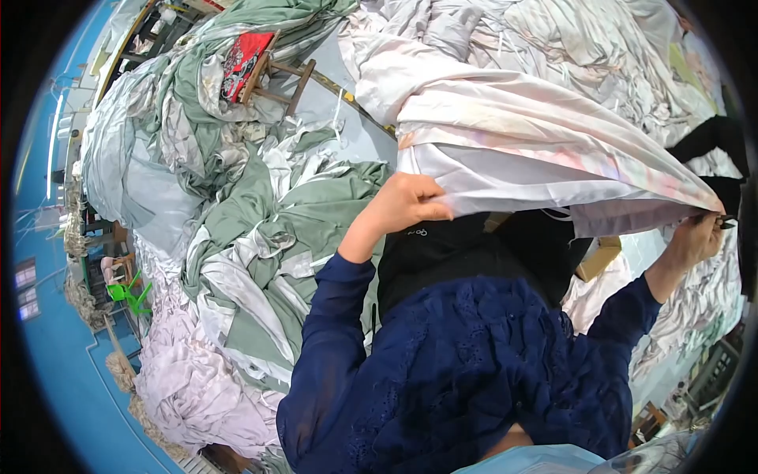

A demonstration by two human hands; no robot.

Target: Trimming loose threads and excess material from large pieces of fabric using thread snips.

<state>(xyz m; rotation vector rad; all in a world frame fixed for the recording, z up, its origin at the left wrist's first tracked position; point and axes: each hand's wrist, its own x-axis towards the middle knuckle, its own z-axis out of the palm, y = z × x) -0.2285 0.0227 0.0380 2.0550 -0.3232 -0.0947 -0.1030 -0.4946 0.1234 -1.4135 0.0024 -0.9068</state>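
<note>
A pale pink and white fabric sheet [505,118], with faint coloured patches, is stretched across in front of me. My left hand [404,207] pinches its near edge between thumb and fingers. Far to the right, my right hand [696,241] is closed on the gathered end of the same sheet. A small dark object [726,223] shows at the right fingertips, too small to name. Between my hands the edge hangs slack, and a mauve flap [624,218] droops near the right one. Folds hide the sheet's far end among other cloth.
Green and white cloth [292,237] is heaped at my left, with a lilac pile [197,379] nearer. More pale fabric [600,47] lies beyond. A wooden stool [296,87] with a red patterned cover stands among the heaps. A cardboard box [600,259] sits beside my lap.
</note>
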